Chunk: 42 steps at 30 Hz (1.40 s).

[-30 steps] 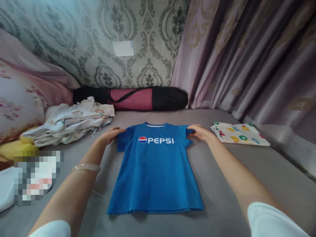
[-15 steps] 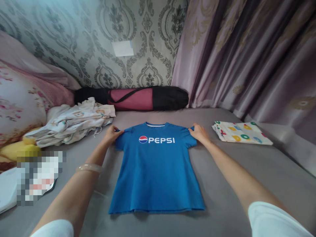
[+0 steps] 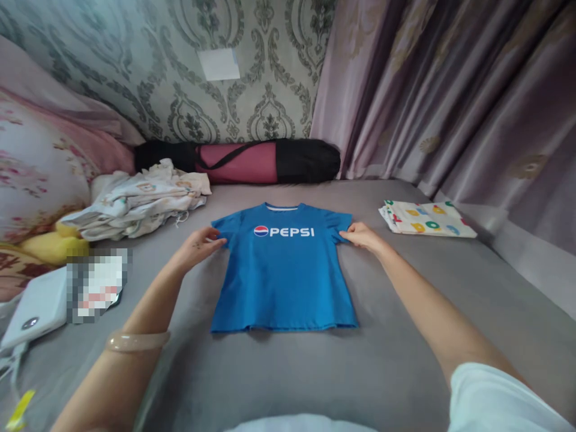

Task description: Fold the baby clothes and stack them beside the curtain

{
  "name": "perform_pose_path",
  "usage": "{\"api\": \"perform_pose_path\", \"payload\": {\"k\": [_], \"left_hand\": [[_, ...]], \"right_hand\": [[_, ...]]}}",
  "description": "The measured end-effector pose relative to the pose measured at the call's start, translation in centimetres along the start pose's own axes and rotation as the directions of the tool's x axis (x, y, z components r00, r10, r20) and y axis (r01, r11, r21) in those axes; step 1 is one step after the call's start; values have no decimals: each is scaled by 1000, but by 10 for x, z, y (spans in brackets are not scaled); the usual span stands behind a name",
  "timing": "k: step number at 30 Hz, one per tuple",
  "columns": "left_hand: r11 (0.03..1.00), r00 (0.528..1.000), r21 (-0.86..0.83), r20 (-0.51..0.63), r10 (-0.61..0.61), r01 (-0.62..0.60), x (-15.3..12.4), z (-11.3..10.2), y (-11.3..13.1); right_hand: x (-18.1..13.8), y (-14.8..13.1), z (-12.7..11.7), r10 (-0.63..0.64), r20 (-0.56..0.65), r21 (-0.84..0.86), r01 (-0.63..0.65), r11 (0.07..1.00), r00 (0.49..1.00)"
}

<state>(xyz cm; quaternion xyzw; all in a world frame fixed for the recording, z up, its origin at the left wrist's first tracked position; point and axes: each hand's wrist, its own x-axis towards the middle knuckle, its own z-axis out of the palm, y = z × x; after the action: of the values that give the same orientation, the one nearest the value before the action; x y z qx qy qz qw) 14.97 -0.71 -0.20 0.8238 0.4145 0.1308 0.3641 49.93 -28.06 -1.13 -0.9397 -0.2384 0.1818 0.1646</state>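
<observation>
A blue T-shirt [image 3: 283,270] with white PEPSI lettering lies flat, front up, on the grey bed sheet [image 3: 405,336]. My left hand [image 3: 198,245] rests at the edge of its left sleeve, fingers stretched out and touching the cloth. My right hand [image 3: 362,234] lies at the right sleeve's edge, fingers extended against the fabric. Neither hand grips anything that I can see. A pale bangle [image 3: 137,340] sits on my left wrist.
A heap of pale printed clothes [image 3: 139,201] lies at the left, by floral pillows [image 3: 36,174]. A folded white cloth with coloured rings [image 3: 425,218] lies at the right. A rolled mat in a black bag [image 3: 252,162] lies against the wall. A white device [image 3: 33,306] lies near left. Curtains hang right.
Both hands slid from the shoulder tops down to the sleeve edges and their fingers opened out. The view pulled back and tilted down, so the shirt appears farther away.
</observation>
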Motion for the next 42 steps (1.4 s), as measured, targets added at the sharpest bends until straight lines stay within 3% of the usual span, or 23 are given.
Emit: {"api": "perform_pose_path", "payload": {"k": [3, 5, 7, 9, 10, 12, 15, 20, 27, 30, 36, 38, 42], "left_hand": [[981, 988, 128, 75, 134, -143, -35, 11, 12], [966, 979, 158, 68, 194, -203, -59, 14, 10], [971, 982, 150, 59, 182, -189, -85, 13, 2], [988, 993, 117, 77, 93, -101, -110, 11, -8], [993, 996, 103, 78, 41, -49, -121, 11, -13], [993, 998, 108, 43, -40, 35, -141, 13, -19], [980, 994, 186, -87, -61, 76, -159, 24, -21], [969, 975, 219, -214, -65, 113, -159, 47, -12], [974, 966, 216, -258, -12, 69, -157, 65, -9], [991, 973, 121, -228, -35, 64, -158, 58, -4], [924, 984, -343, -4, -181, 168, -159, 32, 4], [922, 986, -353, 29, -161, 161, -158, 29, 0], [969, 991, -209, 20, -130, 131, -155, 31, -9]], "right_hand": [[-17, 1, 2, -21, -171, -89, 6, 996, 985], [-35, 7, 0, -110, -264, -131, 77, 988, 958], [-61, 16, -1, -263, -189, -89, 250, 964, 946], [-91, 26, 3, -397, -11, 48, 397, 917, 918], [-106, 32, 6, -409, 84, 115, 399, 910, 909], [-134, 42, 15, -330, 153, 98, 318, 943, 931], [-161, 52, 30, -238, 88, -46, 243, 969, 967], [-172, 48, 42, -184, 102, -143, 198, 970, 978], [-174, 41, 52, -263, 120, -57, 271, 961, 957], [-176, 43, 51, -287, 76, 20, 287, 958, 955], [-180, 44, 37, -203, 166, 371, 129, 919, 965], [-180, 46, 36, -211, 178, 386, 129, 913, 961], [-180, 51, 37, -299, 169, 273, 247, 930, 939]]}}
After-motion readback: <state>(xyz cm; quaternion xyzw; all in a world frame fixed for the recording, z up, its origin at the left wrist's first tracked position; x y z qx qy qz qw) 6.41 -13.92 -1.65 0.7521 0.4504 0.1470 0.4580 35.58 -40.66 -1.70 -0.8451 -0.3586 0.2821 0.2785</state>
